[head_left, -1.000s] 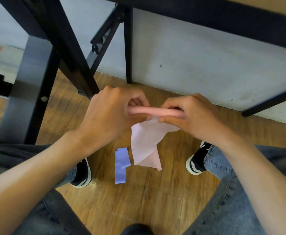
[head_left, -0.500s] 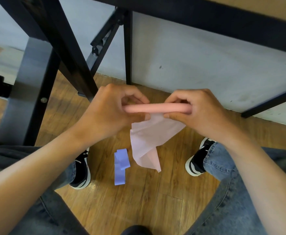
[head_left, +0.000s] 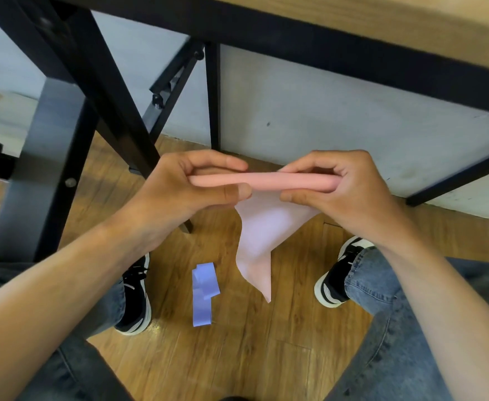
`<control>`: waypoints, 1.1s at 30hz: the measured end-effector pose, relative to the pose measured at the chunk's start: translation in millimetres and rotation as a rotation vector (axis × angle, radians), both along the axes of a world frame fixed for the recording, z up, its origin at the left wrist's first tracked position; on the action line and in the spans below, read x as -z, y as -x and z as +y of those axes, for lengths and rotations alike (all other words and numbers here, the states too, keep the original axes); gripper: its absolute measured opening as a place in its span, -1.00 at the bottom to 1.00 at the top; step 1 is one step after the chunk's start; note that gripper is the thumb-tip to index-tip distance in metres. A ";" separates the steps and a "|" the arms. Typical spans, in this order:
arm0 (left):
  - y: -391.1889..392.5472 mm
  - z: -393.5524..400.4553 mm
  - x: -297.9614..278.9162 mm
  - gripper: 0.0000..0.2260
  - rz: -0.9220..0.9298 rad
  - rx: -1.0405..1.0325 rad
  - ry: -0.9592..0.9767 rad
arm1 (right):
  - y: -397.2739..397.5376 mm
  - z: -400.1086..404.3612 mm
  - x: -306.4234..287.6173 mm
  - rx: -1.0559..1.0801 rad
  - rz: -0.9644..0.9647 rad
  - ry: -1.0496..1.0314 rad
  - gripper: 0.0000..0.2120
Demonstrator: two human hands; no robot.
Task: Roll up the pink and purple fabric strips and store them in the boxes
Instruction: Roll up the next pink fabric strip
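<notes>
Pink fabric strip [head_left: 262,180]: partly rolled into a slim horizontal tube, held above the floor between both hands; its unrolled tail hung down toward 6 o'clock, ending in a point. The left hand [head_left: 179,192] pinched the tube's left end between thumb and curled fingers; that end was hidden inside the grip. The right hand [head_left: 344,192] pinched the right end likewise, thumb below, fingers curled over the top, covering the tip. Purple fabric strip [head_left: 204,293]: lay folded on the wooden floor [head_left: 237,357] at 7 o'clock from the pink tail, near it but apart, between two black-and-white shoes [head_left: 134,296]. Its layering was hard to make out. Black table frame [head_left: 107,96] stood at 11 o'clock, its top cut off by the upper edge. No boxes were in view.
</notes>
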State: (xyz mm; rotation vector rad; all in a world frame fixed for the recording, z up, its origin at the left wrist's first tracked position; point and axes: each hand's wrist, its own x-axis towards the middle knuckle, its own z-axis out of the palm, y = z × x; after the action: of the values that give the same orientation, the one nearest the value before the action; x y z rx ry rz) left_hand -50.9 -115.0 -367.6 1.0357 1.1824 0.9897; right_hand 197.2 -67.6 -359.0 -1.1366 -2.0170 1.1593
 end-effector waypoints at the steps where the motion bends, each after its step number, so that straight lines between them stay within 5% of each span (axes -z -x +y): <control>1: 0.3 -0.1 0.1 -0.66 0.022 0.005 -0.014 | 0.6 -0.9 0.0 -0.011 0.000 0.016 -0.71; 10: -5.2 -3.8 -3.6 -0.74 0.192 -0.005 -0.165 | 8.3 -9.3 -0.1 -0.044 0.040 0.063 -0.68; 27: 5.2 0.3 -17.7 -0.71 0.031 0.032 0.053 | -2.3 -1.3 -0.7 0.112 0.074 -0.147 -0.83; 33: 10.1 2.1 -12.4 -0.75 0.016 -0.109 -0.015 | 2.6 -1.8 -0.7 0.014 0.125 0.067 -0.74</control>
State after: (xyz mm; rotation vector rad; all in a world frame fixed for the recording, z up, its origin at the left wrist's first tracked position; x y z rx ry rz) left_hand -61.0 -112.9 -355.3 1.0009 1.2566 1.0782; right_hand 194.6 -69.4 -358.3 -1.0815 -1.8858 1.2672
